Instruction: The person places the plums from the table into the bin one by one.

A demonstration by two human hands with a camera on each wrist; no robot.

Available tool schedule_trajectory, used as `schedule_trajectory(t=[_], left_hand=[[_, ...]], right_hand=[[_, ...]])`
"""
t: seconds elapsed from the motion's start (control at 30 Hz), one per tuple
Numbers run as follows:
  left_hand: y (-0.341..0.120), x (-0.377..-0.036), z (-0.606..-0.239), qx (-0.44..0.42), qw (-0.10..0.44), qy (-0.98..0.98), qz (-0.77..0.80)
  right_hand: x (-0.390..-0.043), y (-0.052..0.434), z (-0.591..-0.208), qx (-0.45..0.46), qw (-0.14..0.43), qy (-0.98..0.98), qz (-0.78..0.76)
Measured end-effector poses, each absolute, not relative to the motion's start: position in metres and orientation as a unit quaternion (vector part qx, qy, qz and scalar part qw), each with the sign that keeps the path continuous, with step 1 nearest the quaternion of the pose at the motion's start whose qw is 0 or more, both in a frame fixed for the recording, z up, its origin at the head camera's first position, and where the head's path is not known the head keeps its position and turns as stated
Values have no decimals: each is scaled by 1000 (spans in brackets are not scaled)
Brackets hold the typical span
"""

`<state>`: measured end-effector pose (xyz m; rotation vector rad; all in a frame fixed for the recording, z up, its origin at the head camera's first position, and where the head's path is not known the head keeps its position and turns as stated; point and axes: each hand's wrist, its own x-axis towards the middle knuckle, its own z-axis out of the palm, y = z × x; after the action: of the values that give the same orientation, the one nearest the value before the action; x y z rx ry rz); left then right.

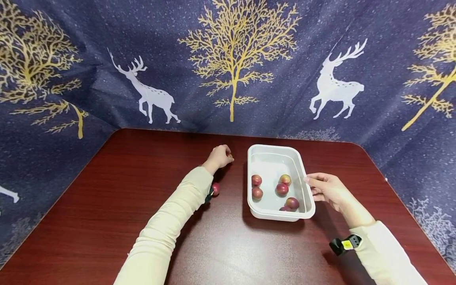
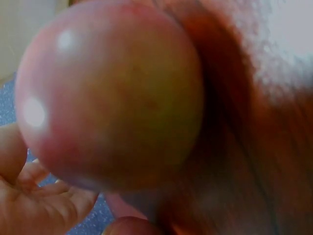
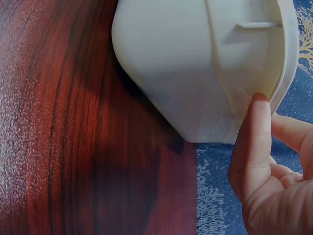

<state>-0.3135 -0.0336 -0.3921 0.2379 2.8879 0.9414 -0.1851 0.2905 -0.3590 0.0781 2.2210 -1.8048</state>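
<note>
Head view shows the left hand (image 1: 220, 156) curled into a loose fist on the bench (image 1: 107, 206), just left of the white tray's (image 1: 274, 215) far corner; whether its grip encloses something I cannot tell, since the fingers hide the palm. One plum (image 1: 215, 189) lies loose on the wood beside the left sleeve (image 1: 171, 225) (it fills the left wrist view (image 2: 110, 93), red with a greenish blush, right against the camera). The right hand (image 1: 329, 190) grasps the tray's right rim, thumb pressed to the edge (image 3: 257, 115) and fingers tucked beneath the lip. Inside the tray, toward its near end, lie five more plums (image 1: 282, 189), some touching. A dark cloth with gold trees and white deer (image 1: 335, 89) hangs behind.

As I judge it, the loose plum is the one to gather: keep the right hand's grip steady on the rim so the tray does not slide, close the fingers gently around the fruit, and lower it into a bare patch rather than dropping it on the others
</note>
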Motion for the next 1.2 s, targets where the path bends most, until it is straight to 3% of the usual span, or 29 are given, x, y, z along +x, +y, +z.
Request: schedule_trajectory(t=[0.67, 0.8, 0.9, 1.03, 1.13, 1.2], left_hand=[[-47, -308, -391, 62, 69, 912, 399], [-59, -352, -443, 79, 43, 894, 439], [-68, -381, -477, 85, 60, 857, 505], [-68, -353, -446, 39, 133, 797, 588], [-65, -323, -412, 5, 162, 765, 624], [-68, -320, -411, 23, 169, 733, 658]], right_hand=[[-186, 284, -358, 19, 141, 772, -620], [-187, 284, -359, 21, 141, 773, -618], [-187, 284, -359, 20, 141, 774, -617], [-187, 284, -359, 17, 142, 773, -618], [-187, 283, -359, 17, 142, 772, -619], [-187, 282, -359, 16, 144, 773, -618]])
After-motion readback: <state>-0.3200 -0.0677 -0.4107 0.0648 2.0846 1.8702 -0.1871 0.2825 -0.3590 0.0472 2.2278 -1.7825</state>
